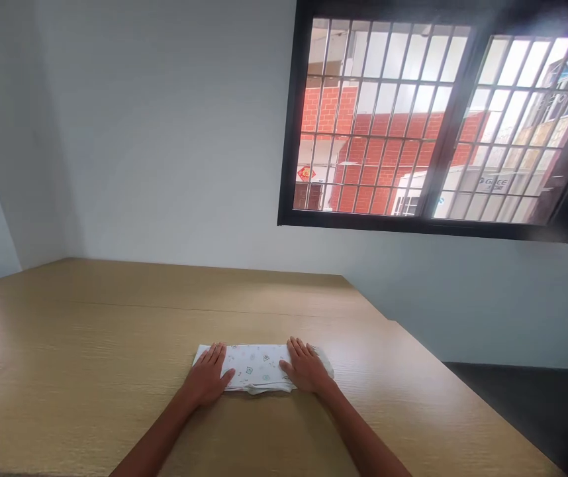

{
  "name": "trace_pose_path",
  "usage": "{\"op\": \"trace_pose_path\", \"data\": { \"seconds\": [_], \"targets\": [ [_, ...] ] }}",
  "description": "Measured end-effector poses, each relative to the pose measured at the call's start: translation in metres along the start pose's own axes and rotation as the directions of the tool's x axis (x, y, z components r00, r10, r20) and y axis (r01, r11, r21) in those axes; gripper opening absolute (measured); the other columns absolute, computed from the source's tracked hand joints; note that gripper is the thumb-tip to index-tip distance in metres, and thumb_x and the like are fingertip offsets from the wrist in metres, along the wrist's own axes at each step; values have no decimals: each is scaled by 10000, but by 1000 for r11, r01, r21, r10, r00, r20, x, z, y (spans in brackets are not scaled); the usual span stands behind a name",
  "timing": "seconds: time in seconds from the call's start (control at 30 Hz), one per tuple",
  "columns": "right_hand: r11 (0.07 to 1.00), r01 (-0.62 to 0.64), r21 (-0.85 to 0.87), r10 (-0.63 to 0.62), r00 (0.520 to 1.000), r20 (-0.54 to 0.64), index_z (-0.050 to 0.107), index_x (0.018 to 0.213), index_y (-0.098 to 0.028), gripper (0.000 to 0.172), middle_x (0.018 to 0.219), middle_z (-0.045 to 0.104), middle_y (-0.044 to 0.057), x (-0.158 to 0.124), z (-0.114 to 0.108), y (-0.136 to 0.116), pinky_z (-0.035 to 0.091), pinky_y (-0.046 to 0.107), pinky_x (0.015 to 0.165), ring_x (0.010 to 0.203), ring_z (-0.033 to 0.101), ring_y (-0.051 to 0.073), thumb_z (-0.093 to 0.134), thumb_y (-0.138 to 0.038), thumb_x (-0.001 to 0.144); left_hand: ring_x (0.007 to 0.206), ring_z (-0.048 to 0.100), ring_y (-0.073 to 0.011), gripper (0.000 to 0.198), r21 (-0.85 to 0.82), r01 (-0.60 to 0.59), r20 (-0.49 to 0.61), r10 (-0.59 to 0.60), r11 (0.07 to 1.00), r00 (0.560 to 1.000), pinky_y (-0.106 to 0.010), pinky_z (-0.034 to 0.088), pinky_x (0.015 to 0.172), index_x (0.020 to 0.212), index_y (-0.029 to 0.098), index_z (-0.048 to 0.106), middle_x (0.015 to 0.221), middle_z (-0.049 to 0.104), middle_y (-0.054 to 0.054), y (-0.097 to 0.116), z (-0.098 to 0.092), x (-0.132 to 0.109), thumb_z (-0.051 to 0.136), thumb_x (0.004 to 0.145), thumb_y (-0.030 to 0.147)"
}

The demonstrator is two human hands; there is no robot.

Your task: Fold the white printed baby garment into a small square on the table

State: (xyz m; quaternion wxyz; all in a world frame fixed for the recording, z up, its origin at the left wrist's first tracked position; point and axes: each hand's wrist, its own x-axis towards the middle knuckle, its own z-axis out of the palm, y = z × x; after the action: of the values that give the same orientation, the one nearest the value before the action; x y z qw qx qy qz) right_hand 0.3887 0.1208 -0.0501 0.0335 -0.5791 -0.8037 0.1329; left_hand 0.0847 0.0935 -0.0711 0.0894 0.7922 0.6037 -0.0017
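White cloth point(257, 368) with a small scattered print is lying folded into a long, flat band on the table point(90, 344), near the table's edge closest to the person. Whether it is a towel or a garment is impossible to tell from this view. Its long side is running across the person's view, and a soft, rounded fold is showing along its near edge.

The left hand point(207, 376) is resting on the cloth's left part, and the right hand point(306, 366) is resting on its right part. Both hands are lying open and palms down, with the fingers point(218, 356) spread and pointing away from the person. Neither hand is gripping or pinching the cloth, and a printed stretch of it is showing between them. The bare forearms point(155, 440) are reaching in from the lower edge of the view.

Beyond the cloth, a faint seam point(165, 306) is crossing the light wood-grain table, whose far side is meeting a pale wall point(165, 132). Dark flooring point(522, 411) is showing past the table's right side. High on the wall, a dark-framed, barred window point(388, 119) is looking out on a red brick building point(363, 152).
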Motion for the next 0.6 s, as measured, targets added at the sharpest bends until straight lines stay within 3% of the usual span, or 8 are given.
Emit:
{"op": "trace_pose_path", "data": {
  "seconds": [0.1,0.17,0.23,0.33,0.4,0.47,0.6],
  "targets": [
    [998,-69,1,69,997,-35,256,1508,45,712,1556,134,202,5,1,-14,52,498,1182,1457,91,335,354,-443,999,1433,138,-297,737,0,40,16,-40,999,999,-446,181,1182,1493,-51,226,1532,157,-188,4,-1,11,325,964,453],
    [997,-71,29,73,995,-75,253,1509,44,679,1553,145,204,12,6,-36,89,495,1181,1455,106,334,313,-420,1017,1406,212,-348,721,-3,64,15,-64,998,998,-475,245,1152,1442,-104,311,1483,248,-261,18,-2,24,353,949,420],
    [997,-15,70,22,995,-97,274,1518,-7,632,1554,198,154,19,13,-61,152,411,1189,1456,158,258,203,-421,1046,1396,244,-352,677,-11,15,-16,-16,1000,1000,-469,248,1151,1415,-99,373,1455,303,-277,40,0,37,349,953,397],
    [990,84,110,-74,993,-91,320,1521,-117,606,1543,271,54,25,23,-88,208,330,1180,1438,229,159,78,-423,1058,1429,174,-287,717,-17,-171,-71,169,985,983,-399,145,1195,1493,80,348,1531,232,-138,70,6,48,496,898,452],
    [988,119,101,-112,991,-75,314,1524,-131,589,1550,252,37,23,26,-89,185,338,1188,1444,208,154,120,-429,1055,1440,136,-259,752,-28,-224,-91,221,974,971,-385,122,1202,1526,137,282,1556,174,-72,77,11,46,510,886,458],
    [990,122,68,-119,991,-55,297,1525,-81,608,1561,209,73,16,23,-75,134,365,1200,1457,163,187,222,-437,1038,1440,133,-253,687,-41,-197,-103,192,980,976,-410,138,1200,1524,77,256,1554,175,-90,67,15,40,375,949,433],
    [999,36,-12,-36,999,-20,240,1527,1,713,1569,122,145,-3,8,-31,63,414,1202,1469,85,256,303,-484,1008,1441,117,-279,750,-36,-87,-110,83,996,991,-461,132,1195,1495,-33,246,1541,176,-163,20,16,20,224,984,516]
  ]
}}
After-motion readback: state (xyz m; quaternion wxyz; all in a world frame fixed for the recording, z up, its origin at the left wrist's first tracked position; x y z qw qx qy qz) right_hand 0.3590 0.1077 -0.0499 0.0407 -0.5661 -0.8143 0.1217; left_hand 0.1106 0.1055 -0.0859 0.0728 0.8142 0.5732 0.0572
